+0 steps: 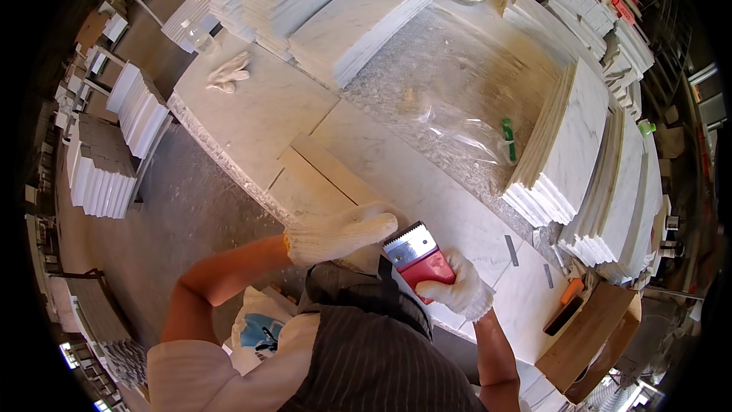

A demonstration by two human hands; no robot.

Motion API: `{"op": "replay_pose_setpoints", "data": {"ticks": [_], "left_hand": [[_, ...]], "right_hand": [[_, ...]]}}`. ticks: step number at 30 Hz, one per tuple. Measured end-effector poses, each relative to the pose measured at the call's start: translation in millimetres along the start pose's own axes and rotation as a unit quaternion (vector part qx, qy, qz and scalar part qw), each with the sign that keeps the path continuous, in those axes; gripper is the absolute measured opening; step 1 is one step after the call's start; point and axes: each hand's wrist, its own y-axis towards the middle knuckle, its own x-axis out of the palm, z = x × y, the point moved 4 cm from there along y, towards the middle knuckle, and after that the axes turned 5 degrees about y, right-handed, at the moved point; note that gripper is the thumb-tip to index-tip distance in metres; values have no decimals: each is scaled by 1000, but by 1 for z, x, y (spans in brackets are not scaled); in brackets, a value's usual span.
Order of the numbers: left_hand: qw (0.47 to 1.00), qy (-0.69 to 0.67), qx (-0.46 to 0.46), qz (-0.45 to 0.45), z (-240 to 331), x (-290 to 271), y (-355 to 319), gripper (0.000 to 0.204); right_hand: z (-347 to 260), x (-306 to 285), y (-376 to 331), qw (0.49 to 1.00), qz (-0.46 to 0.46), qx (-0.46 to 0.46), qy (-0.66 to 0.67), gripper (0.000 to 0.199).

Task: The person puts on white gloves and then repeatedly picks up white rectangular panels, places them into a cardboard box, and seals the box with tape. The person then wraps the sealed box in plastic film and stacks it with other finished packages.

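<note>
Right hand (457, 290) fingers (433, 290) wrap red notched trowel (415, 255).

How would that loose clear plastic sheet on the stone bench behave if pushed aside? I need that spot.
The clear plastic sheet is crumpled and see-through, so it is probably floppy and very light. It would likely bunch up and slide rather than move as one piece. A green tool lies at its edge and might get dragged along.

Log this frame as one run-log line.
left hand: flat on marble strip | right hand: gripping red notched trowel | surface: marble slab bench
</note>
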Motion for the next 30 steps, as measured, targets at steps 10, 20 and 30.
{"op": "replay_pose_setpoints", "data": {"ticks": [10, 20, 30], "left_hand": [[979, -121, -87, 140, 4, 19, 6, 22], [876, -60, 37, 478, -9, -116, -35, 24], [853, -130, -65, 501, -109, -229, -18, 20]], "right_hand": [[11, -5, 9, 996, -74, 0, -54, 29], [-9, -2, 20, 992, -20, -33, -121, 42], [-52, 37, 48, 977, 35, -9, -210, 42]]}}
